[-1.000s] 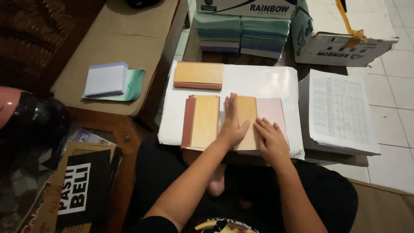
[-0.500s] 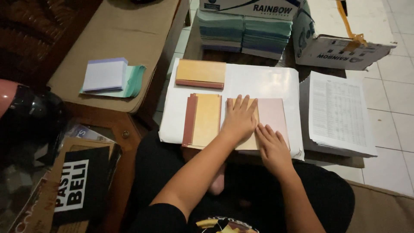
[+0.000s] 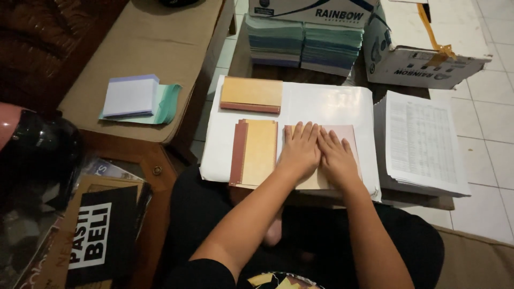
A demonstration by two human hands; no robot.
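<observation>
On the low tan table at far left, white pad (image 3: 130,96) over green sheets. Across the white board (image 3: 332,104), tan booklet with maroon spine (image 3: 256,152) lying flat; just beside it, left hand (image 3: 301,150) and right hand (image 3: 337,156), both open, palms pressed flat on pale pink sheet (image 3: 350,134). Farther right, printed paper stack (image 3: 423,144).

A home workspace is suggested. Tiled floor (image 3: 492,134) is seen at right. Paper stacks (image 3: 302,40) and cardboard boxes (image 3: 423,51) are set along the top.
</observation>
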